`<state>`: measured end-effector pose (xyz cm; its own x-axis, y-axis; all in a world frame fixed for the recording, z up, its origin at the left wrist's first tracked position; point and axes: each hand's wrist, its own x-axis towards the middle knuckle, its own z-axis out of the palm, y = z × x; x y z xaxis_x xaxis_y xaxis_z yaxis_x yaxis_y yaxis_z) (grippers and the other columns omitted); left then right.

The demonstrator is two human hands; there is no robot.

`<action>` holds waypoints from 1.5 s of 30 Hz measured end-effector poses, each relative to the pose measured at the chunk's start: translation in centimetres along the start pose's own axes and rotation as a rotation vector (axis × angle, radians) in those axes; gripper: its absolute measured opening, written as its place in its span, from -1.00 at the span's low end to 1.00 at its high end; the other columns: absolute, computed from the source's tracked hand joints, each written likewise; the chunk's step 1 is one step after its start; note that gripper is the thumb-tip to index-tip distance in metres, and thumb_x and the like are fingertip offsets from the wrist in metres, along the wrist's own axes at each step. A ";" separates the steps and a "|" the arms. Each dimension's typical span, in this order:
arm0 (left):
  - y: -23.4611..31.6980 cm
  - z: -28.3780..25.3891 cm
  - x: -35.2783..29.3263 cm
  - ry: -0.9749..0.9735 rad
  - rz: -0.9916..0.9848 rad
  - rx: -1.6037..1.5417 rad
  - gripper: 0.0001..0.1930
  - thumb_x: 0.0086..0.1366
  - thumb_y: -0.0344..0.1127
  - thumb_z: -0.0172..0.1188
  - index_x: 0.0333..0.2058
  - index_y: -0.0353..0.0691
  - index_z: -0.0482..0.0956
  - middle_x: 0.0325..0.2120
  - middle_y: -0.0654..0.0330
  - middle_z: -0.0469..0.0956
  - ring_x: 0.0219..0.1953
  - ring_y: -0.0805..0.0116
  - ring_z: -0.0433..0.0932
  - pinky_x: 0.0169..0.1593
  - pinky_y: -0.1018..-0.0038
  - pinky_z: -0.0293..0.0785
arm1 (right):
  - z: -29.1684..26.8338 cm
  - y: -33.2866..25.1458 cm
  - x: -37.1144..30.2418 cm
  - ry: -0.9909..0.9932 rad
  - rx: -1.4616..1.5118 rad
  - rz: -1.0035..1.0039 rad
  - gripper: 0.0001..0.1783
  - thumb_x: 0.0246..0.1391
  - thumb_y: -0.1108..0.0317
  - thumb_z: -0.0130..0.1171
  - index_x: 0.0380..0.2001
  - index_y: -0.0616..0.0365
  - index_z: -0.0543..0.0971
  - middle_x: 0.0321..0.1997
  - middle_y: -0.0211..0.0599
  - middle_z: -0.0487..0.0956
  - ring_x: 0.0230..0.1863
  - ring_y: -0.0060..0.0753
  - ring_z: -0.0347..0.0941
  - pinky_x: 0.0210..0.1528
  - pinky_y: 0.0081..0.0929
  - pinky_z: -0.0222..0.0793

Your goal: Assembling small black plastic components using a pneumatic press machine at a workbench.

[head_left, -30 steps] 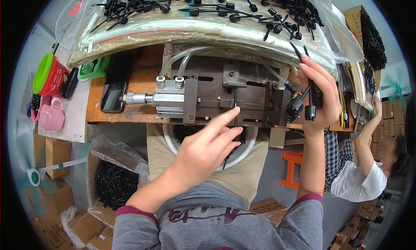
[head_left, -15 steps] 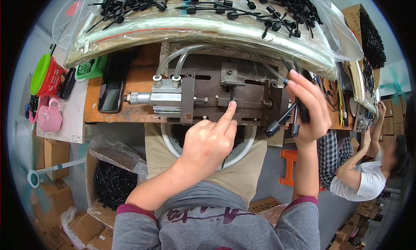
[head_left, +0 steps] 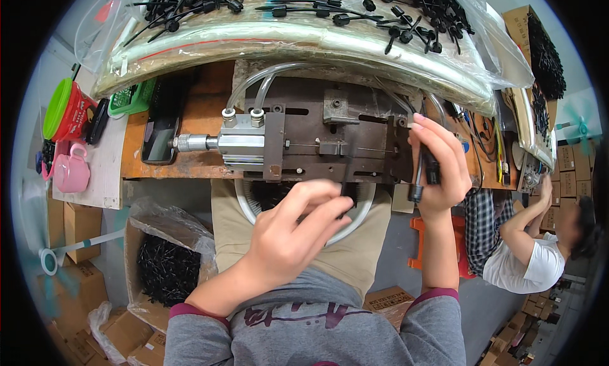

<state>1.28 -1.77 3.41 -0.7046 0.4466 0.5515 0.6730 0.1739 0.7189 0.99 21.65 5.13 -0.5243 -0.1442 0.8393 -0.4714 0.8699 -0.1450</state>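
Right now your right hand [head_left: 438,166] is closed around a small bundle of thin black cable pieces [head_left: 424,176], each a short black lead with a moulded plug end, gripped upright at the right end of the dark metal press fixture [head_left: 336,144]; holding them there keeps the next piece close to the slot you feed. Your left hand [head_left: 292,236] sits just below the front edge of the fixture, fingers pinched narrowly together on what looks like one more thin black piece, though the fingers hide most of it, so you cannot be sure of its shape. The fixture is a rusty-brown block with a silver air cylinder [head_left: 244,144] on its left side and clear hoses [head_left: 266,84] looping up from it, bolted onto the orange wooden surface [head_left: 196,122]. Under it, on your lap, a white-rimmed round bowl [head_left: 365,217] is placed to catch pieces. Above lies a clear plastic bag [head_left: 298,36] heaped with the same black leads. Off left stand a pink cup [head_left: 70,172] and a phone [head_left: 158,141]; at right another person [head_left: 533,252] works.
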 end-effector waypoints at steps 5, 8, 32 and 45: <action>-2.3 2.9 -1.4 -0.102 0.080 0.426 -0.70 -0.01 -0.45 0.43 -0.23 -0.30 0.67 0.06 0.01 0.60 -0.41 0.37 0.65 -0.34 0.50 0.57 | 0.3 -0.3 -0.6 0.048 0.074 0.047 -0.74 -0.06 0.67 0.38 -0.23 0.34 0.63 -0.15 -0.01 0.70 -0.22 -0.16 0.67 -0.17 -0.42 0.57; -2.4 2.8 0.0 -0.117 0.111 0.523 -0.73 -0.02 -0.40 0.41 -0.28 -0.28 0.67 0.05 0.06 0.61 -0.50 0.38 0.62 -0.38 0.52 0.53 | 0.2 0.1 -1.3 0.063 0.121 0.037 -0.71 -0.09 0.67 0.40 -0.23 0.32 0.61 -0.14 0.01 0.70 -0.22 -0.14 0.68 -0.17 -0.41 0.59; -2.5 2.3 -0.6 0.016 0.118 0.408 -0.69 -0.09 -0.39 0.41 -0.28 -0.23 0.68 0.01 0.13 0.63 -0.31 0.30 0.60 -0.19 0.42 0.54 | 0.6 -2.2 -2.4 -0.037 0.011 0.017 -0.58 -0.28 0.66 0.25 -0.20 0.37 0.69 -0.09 -0.02 0.67 -0.25 -0.15 0.62 -0.27 -0.38 0.54; -2.5 2.6 0.5 -0.118 0.096 0.532 -0.73 -0.03 -0.41 0.42 -0.28 -0.28 0.69 0.00 0.06 0.65 -0.47 0.42 0.62 -0.34 0.52 0.50 | -0.6 -2.3 -3.1 -0.043 0.064 -0.046 -0.70 -0.15 0.61 0.37 -0.25 0.35 0.64 -0.19 -0.02 0.70 -0.36 -0.19 0.65 -0.37 -0.44 0.58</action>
<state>-0.15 0.29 0.80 -0.6250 0.5722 0.5311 0.7754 0.5336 0.3376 4.08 20.36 3.20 -0.5305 -0.2047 0.8226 -0.5393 0.8302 -0.1412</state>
